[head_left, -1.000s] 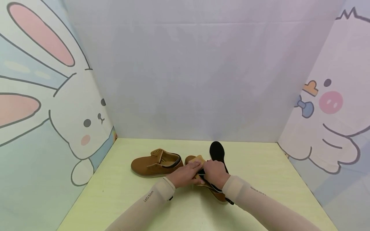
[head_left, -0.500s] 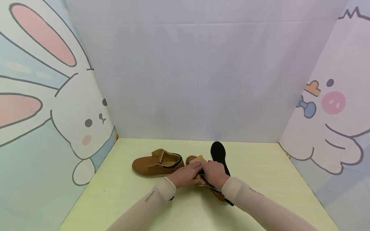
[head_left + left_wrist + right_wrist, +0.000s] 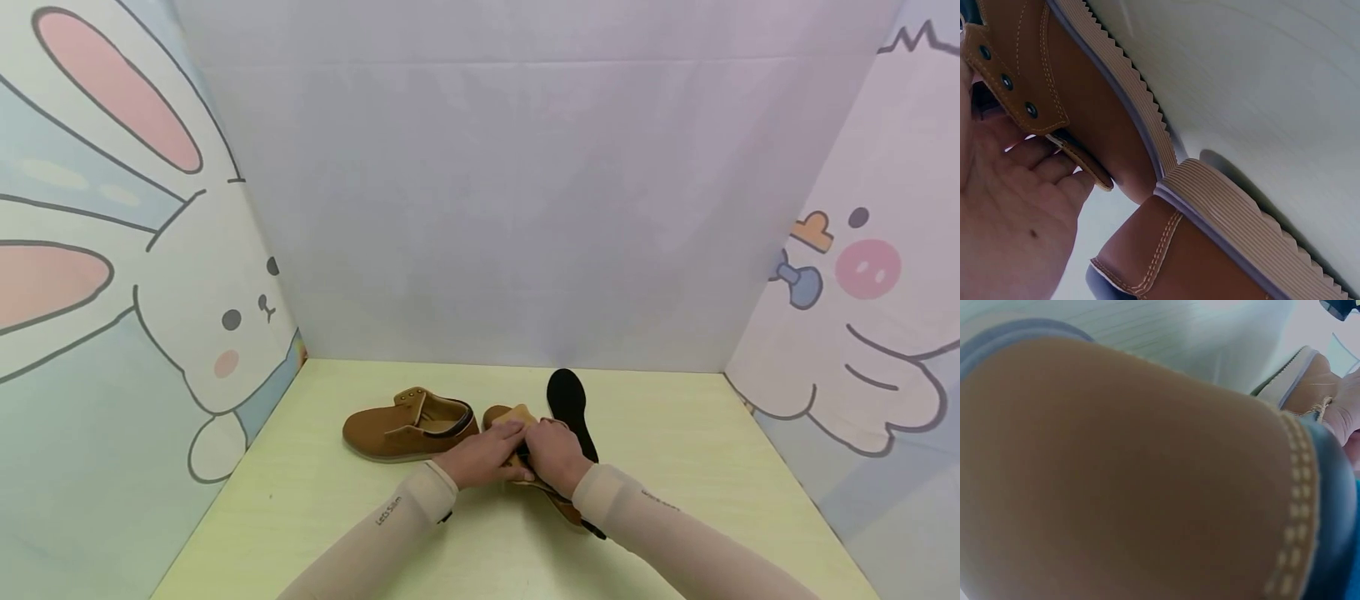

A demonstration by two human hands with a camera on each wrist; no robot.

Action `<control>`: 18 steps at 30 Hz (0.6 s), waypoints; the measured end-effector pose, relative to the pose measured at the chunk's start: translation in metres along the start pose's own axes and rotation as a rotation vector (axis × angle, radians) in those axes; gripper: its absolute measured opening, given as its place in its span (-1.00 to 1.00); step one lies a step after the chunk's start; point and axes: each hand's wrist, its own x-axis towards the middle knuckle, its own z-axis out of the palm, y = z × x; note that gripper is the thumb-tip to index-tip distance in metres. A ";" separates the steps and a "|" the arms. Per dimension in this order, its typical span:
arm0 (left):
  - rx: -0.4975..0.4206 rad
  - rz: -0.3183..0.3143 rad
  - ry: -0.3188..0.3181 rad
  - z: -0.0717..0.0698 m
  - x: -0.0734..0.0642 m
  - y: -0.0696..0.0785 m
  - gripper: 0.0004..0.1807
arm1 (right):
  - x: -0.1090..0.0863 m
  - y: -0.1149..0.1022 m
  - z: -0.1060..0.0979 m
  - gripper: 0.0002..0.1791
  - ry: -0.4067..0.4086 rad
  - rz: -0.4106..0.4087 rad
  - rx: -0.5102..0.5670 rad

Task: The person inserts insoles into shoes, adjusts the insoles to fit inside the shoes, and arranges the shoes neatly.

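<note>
The left grip point(image 3: 483, 457) clasps a brown shoe point(image 3: 1097, 103) beneath it, the right grip point(image 3: 557, 454), what it holds hidden, curls over the opening, with a second shoe point(image 3: 386, 427) just left and a black insole point(image 3: 567, 400) beyond, partly blocked.

Right fingers point(image 3: 543, 435) slightly farther left
</note>
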 end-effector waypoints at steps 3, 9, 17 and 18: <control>0.004 -0.002 0.003 0.001 0.000 -0.001 -0.10 | 0.001 0.000 0.003 -0.88 0.022 -0.022 -0.015; 0.013 0.007 0.012 0.002 0.001 -0.001 -0.11 | 0.000 0.001 0.007 -0.91 0.062 -0.045 -0.013; 0.014 0.014 0.012 0.001 0.001 0.000 -0.12 | 0.000 0.000 0.009 -0.93 0.098 -0.074 -0.016; 0.012 0.015 0.011 0.002 0.001 -0.001 -0.12 | 0.000 0.000 0.009 -0.93 0.101 -0.075 -0.015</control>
